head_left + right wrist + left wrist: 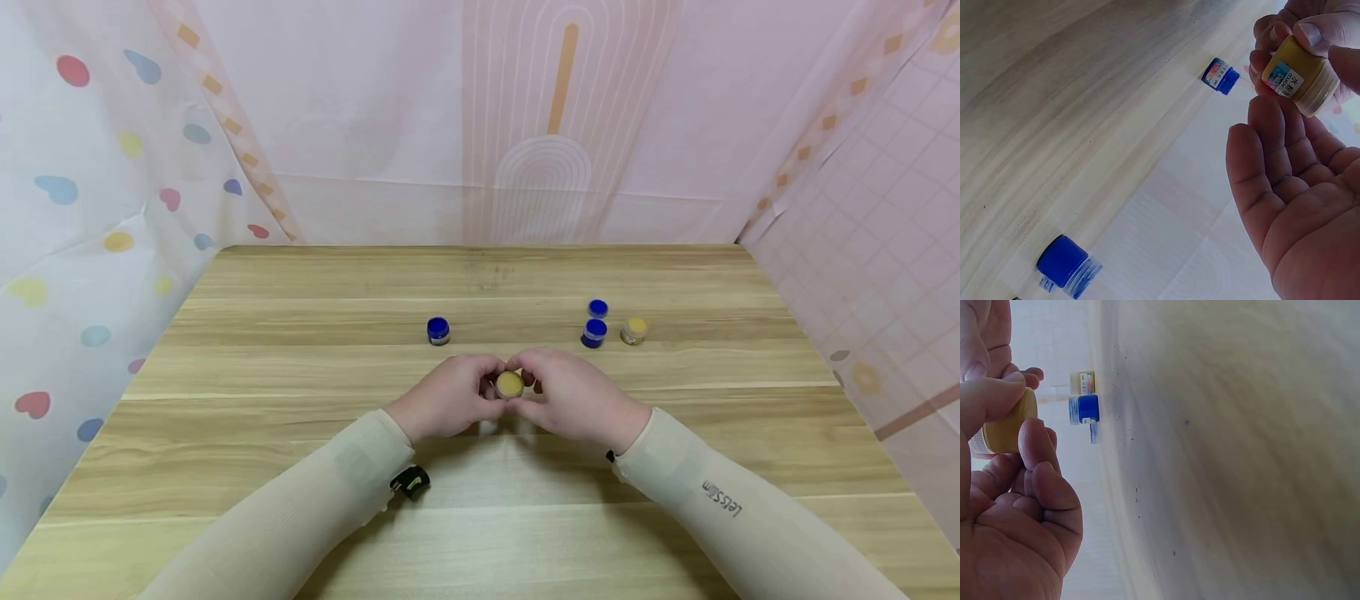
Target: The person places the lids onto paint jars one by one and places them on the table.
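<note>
head view + right wrist view | left hand (453, 393): pinching squat yellow paint jar (1299, 61), raised between hands | right hand (581, 397): thumb and fingers curled about its clear ridged lid (1319, 92) | step: apparently lid-handling; next likely wants steady counter-grip | beyond, right: clear-topped blue jar (594, 334), blue disc-shaped cap (597, 307), second yellow jar (634, 331); left: small blue jar (438, 330); nothing seen obstructing

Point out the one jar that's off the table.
The yellow jar held between the left hand and right hand; the other yellow jar, left blue jar and right blue jar stand on the table.
</note>
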The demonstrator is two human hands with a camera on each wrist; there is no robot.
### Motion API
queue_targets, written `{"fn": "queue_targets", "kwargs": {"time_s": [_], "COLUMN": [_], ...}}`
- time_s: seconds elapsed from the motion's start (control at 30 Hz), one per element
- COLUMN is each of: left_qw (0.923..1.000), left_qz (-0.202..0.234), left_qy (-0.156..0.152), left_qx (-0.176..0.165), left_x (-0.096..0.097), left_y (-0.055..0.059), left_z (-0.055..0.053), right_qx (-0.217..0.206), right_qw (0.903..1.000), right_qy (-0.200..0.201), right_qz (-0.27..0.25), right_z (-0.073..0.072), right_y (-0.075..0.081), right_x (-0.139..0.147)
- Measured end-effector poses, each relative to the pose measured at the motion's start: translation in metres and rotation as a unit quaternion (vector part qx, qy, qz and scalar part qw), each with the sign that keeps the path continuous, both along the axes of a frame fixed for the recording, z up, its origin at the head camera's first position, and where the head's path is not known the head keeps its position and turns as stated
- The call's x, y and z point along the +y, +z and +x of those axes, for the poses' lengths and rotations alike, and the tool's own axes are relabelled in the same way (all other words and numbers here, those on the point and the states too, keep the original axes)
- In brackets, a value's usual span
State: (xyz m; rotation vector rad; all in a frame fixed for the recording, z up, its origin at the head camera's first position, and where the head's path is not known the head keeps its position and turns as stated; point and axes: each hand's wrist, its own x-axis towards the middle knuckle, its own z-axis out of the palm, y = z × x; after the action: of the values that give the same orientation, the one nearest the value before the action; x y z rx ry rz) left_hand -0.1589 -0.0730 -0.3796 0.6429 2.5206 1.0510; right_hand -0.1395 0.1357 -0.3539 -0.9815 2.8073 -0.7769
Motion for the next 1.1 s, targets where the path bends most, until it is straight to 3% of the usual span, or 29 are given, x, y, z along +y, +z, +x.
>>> {"fn": "queue_targets", "kwargs": {"time_s": [0.27,0.53,0.87,1.1], "left_qw": [1.0,1.0,1.0,0.9997], "left_qz": [0.0,-0.002,-0.004,-0.012], "left_qy": [0.0,-0.004,0.001,0.001], "left_qx": [-0.001,-0.003,-0.002,0.021], "left_x": [-0.0011,-0.0011,-0.0015,0.0015], "left_y": [0.0003,0.0004,0.0006,0.0005], "left_z": [0.0007,0.0013,0.0013,0.0038], "right_qx": [0.004,0.001,0.015,0.008], "right_qw": [1.0,0.9997,0.9998,0.9997], "right_qy": [0.007,-0.021,0.007,-0.014], "right_qz": [-0.006,0.01,0.009,0.02], "right_z": [0.0006,0.0011,0.0002,0.0021], "right_y": [0.001,0.0022,-0.0008,0.0003], "right_x": [-0.0007,-0.0006,-0.0014,-0.0041]}}
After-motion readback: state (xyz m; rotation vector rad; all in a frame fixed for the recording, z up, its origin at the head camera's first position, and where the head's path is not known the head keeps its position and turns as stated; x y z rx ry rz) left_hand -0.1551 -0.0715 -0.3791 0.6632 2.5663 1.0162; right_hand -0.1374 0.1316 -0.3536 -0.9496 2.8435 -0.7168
